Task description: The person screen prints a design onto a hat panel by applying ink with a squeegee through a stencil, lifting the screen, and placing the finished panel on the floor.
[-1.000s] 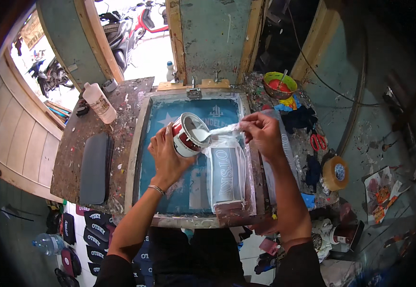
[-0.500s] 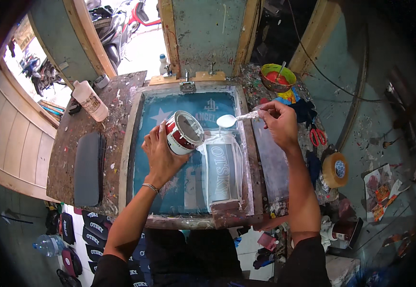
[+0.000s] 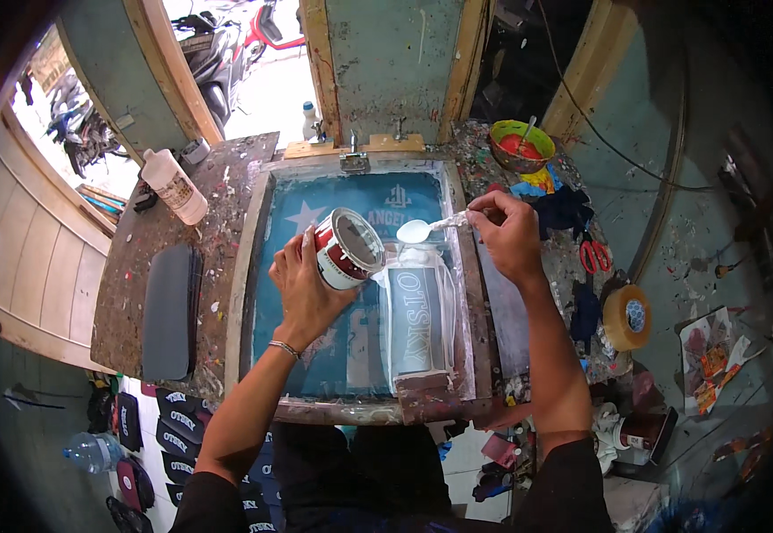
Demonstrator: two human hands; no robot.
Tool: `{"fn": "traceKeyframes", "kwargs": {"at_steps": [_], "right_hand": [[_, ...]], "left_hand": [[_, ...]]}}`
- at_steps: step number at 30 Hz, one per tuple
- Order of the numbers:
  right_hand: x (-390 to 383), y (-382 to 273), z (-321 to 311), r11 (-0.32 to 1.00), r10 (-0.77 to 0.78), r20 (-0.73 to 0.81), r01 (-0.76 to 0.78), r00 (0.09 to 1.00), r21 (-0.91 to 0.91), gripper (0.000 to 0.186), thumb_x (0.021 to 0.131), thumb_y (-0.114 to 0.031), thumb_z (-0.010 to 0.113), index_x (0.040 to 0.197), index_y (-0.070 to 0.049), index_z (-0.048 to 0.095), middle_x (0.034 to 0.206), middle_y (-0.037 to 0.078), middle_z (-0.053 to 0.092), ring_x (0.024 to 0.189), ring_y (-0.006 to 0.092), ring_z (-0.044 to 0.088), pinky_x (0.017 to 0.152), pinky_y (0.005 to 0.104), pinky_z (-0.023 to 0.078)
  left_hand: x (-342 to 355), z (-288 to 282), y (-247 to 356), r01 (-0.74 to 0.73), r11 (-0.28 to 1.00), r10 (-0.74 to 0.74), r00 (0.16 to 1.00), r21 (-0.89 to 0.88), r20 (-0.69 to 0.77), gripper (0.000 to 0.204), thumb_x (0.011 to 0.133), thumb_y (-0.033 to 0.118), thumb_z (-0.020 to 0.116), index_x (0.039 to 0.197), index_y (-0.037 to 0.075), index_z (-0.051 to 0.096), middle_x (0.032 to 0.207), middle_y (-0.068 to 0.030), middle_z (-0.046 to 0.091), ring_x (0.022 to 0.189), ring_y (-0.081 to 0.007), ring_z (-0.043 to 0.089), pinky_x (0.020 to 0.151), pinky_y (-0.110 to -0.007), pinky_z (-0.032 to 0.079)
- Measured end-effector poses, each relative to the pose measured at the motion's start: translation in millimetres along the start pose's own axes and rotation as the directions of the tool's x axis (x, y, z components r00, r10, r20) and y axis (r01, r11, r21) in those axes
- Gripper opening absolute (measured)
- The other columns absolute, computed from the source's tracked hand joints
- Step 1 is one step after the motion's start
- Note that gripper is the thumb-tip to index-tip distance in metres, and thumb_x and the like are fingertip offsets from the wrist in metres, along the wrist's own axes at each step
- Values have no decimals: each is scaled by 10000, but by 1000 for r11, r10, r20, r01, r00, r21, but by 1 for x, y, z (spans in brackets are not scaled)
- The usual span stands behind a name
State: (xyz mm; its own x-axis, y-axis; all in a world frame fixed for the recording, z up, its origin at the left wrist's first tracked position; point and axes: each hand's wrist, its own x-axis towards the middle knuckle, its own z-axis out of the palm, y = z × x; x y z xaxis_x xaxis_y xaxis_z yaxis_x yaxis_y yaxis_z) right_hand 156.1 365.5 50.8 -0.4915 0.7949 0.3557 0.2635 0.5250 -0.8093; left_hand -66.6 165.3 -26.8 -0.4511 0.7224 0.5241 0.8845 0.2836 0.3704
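The left hand grips a tilted red-and-white tub; the right hand pinches a white-coated spoon. Below and between them, on the screen-printing frame, white ink already lies across the lettered panel's far end; the lettering appears not yet covered.

1. Can: dk. red + white wall, white rim.
2. Spoon: white bowl, white-smeared hdl.
3. Mesh: teal-blue; paler star + lettering.
4. Lettered panel: grey-blue w/ white outline ltrs., white border.
5. Frame: grey-brn., white smears.
6. Tabletop: dk. brn., multi-col. specks.
7. Btl.: pale pink, dk. print.
8. Pad: dk. grey.
9. Bowl: lime-green int., red contents.
10. Scissors: red hdls.
11. Tape roll: amber; blue/white patterned core.
12. Floor pcs.: mostly v. dk., white ltrs.
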Motion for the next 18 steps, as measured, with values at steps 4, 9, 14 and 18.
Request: {"fn": "traceKeyframes", "kwargs": {"at_steps": [4,9,14,18], "right_hand": [[-1,13,-8,999,42,-16,-41,999,8,121,846,-69,718,935,11,704,753,91,710,680,135,669,647,291,523],[-3,13,-14,992,89,-37,-85,995,93,116,855,-65,709,941,13,709,742,60,700,631,106,634,574,273,503],[-5,1,-12,918,143,5,-134,990,372,76,875,-72,718,881,1,698,729,48,688,616,83,617,513,255,493],[-24,-35,-1,893,117,47,-126,992,432,126,882,-119,741,853,-7,690,710,41,684,592,73,610,501,247,481]], "left_hand": [[-1,1,2,-4,1000,4,1000,12,8,1102,542,332,894,1459,2,379,1335,-158,476,1221,-353,438,1034,-490,319],[-1,3,7,5,999,-6,1000,33,24,1095,549,344,896,1454,1,384,1324,-157,483,1219,-349,440,1036,-486,321],[1,8,16,2,1000,-3,1000,30,31,1104,552,380,903,1443,-14,385,1328,-161,484,1212,-346,443,1031,-483,325],[2,7,29,22,999,-21,999,-28,30,1120,542,378,913,1438,-23,374,1336,-170,483,1236,-361,438,1055,-493,323]]}}
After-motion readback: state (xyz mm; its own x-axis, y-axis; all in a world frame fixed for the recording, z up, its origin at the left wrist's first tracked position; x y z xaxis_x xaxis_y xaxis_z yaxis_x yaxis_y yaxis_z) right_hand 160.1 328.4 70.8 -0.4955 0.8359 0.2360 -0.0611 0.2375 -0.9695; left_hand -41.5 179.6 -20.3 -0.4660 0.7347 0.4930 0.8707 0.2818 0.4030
